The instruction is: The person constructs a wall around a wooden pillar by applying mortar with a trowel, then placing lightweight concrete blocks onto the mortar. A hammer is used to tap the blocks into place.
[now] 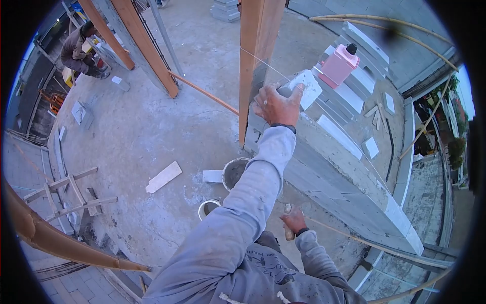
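My left hand (278,104) reaches up to the wall's end beside the orange-brown post. Its fingers are curled by the post, and the thumb presses on a small white block (308,90) with a chipped face. The block sits at the wall top, partly behind the hand. Lower down, my right hand (293,222) is closed around a tool with a wooden handle (289,234); its working end is hidden. The grey block wall (329,187) runs down to the right, with rough mortar along its top. A thin string passes close to the block.
A pink jug (339,66) with a black cap stands by stacked pale blocks (349,93). Below my left arm are a mortar bucket (235,172) and a smaller white bucket (208,209). A board (164,177) lies on the floor. Another person (81,50) bends at far left.
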